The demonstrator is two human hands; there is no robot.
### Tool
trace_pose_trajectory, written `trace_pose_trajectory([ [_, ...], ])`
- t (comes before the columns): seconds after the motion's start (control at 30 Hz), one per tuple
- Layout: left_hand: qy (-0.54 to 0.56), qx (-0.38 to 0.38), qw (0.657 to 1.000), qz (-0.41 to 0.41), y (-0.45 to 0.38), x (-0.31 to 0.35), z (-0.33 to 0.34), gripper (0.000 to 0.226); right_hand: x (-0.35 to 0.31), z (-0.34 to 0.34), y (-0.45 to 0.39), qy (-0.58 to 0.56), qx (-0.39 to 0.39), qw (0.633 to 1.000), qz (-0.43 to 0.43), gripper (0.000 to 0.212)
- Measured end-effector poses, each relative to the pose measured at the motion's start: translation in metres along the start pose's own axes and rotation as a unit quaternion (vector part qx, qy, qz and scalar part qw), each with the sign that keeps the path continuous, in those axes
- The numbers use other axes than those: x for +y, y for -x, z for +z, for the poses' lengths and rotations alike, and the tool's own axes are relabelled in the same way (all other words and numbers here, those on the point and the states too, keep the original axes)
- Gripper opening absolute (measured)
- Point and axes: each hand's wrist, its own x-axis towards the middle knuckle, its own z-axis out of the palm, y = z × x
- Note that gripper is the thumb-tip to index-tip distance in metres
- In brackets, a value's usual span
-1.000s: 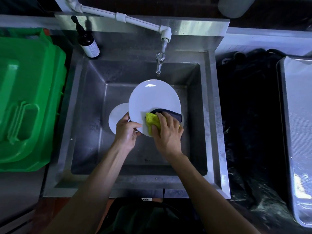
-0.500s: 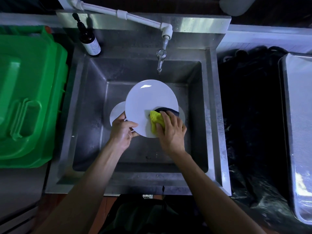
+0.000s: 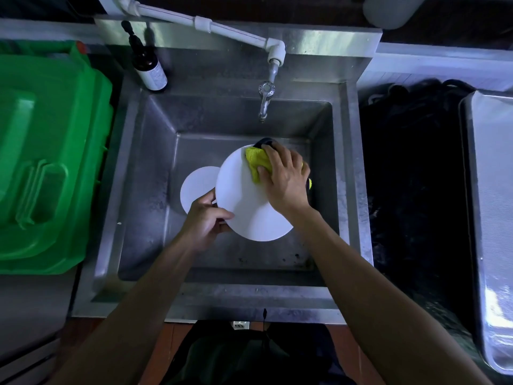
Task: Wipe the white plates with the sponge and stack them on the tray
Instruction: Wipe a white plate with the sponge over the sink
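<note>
The head camera looks straight down into a steel sink (image 3: 144,190) that fills the middle of the frame. Over the basin, a white plate (image 3: 244,207) is held at a tilt, its face turned up toward the camera. The left hand (image 3: 205,218) grips the plate at its lower left edge, thumb lying across the face and fingers curled behind the rim. The right hand (image 3: 283,179) presses a yellow sponge (image 3: 256,162) with a dark backing against the upper right part of the plate, fingers bent over it and holding it fast. A second white plate (image 3: 194,187) lies on the sink floor just left of the held one and is partly covered by it. Above them a tap (image 3: 265,98) hangs from a white pipe (image 3: 211,25) that runs in from the upper left. A dark pump bottle (image 3: 148,65) stands on the sink's rear left corner. A green plastic bin (image 3: 47,162) takes up the left side of the frame. At the far right edge lies a metal tray (image 3: 491,218), well apart from the sink, with a dark mass of black material (image 3: 410,190) between the two.
</note>
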Motion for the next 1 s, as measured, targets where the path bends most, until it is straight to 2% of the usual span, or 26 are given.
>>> trace_pose_trajectory([
  [0.5,-0.014,-0.035,0.999,0.018,-0.004,0.005,-0.001,0.055,-0.035,0.009,0.039,-0.041,-0.023,0.985,-0.165,0.048],
  [0.73,-0.019,-0.051,0.998,0.007,-0.005,0.009,0.001,0.047,-0.034,0.002,0.028,-0.013,-0.054,0.985,-0.161,0.049],
  [1.0,-0.036,-0.027,0.999,0.004,-0.007,0.015,0.002,0.058,-0.031,-0.002,-0.009,-0.007,-0.015,0.995,-0.099,0.049],
])
